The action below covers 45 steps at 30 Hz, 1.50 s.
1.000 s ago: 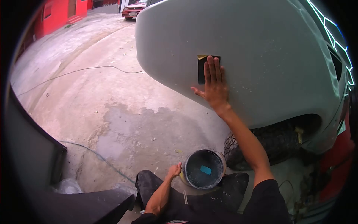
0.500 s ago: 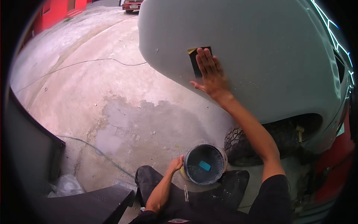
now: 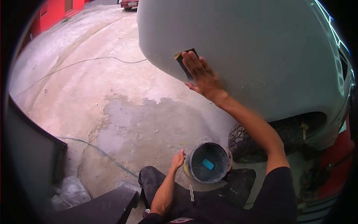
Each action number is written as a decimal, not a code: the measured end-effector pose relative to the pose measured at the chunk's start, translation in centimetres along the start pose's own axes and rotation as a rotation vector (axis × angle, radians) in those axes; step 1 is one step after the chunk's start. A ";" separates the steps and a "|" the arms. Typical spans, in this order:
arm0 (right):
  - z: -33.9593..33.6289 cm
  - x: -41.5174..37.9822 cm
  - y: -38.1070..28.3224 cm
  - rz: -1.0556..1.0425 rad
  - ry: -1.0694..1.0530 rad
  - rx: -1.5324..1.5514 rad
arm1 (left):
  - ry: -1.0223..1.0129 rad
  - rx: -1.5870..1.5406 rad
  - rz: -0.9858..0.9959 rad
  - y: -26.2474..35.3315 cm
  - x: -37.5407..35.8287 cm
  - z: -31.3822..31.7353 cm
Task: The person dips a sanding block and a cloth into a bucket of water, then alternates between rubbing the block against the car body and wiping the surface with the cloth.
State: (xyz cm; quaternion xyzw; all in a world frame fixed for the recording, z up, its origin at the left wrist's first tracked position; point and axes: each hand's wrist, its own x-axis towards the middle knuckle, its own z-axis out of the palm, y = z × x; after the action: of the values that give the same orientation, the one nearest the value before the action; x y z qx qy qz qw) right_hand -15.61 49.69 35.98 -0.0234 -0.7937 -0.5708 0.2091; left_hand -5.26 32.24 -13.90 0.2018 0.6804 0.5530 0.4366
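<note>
My right hand (image 3: 204,80) lies flat, fingers together, pressing a dark sheet of sandpaper (image 3: 181,67) against the grey car panel (image 3: 253,48). One upper corner of the sheet is folded over and shows a tan back. Near my knees, a dark bucket (image 3: 191,168) holds murky liquid, with a blue rectangular block (image 3: 207,164) in it. My left hand (image 3: 178,159) is just left of the bucket's rim, its fingers drawn together and nothing visible in them; a small gap shows between hand and bucket.
A tyre (image 3: 242,143) sits under the panel, right of the bucket. A hose (image 3: 100,151) and a thin cable (image 3: 85,61) cross the concrete floor (image 3: 74,100), which has a wet patch. Clear plastic (image 3: 72,190) lies at lower left by a dark panel (image 3: 33,142). A red vehicle (image 3: 129,3) stands far back.
My right hand and the sandpaper have moved left over the panel, and the sheet is more tilted. My left hand has come slightly away from the bucket's rim. The view has shifted a little.
</note>
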 end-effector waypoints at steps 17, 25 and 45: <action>4.5 -12.8 -2.2 -0.130 -0.179 -0.157 | -0.083 0.240 -0.003 -0.7 0.0 0.0; -0.6 3.6 -5.5 -0.081 -0.136 -0.105 | -0.024 0.281 0.018 -2.8 -0.2 -1.9; 2.0 -2.5 -3.9 -0.120 -0.054 0.023 | -0.520 0.780 0.033 1.3 -5.6 0.0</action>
State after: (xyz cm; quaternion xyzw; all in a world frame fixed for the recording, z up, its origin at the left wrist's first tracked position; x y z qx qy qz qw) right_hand -15.02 50.70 31.00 0.0112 -0.8054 -0.5725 0.1531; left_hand -2.49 28.37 -10.65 0.4933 0.7022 0.1939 0.4753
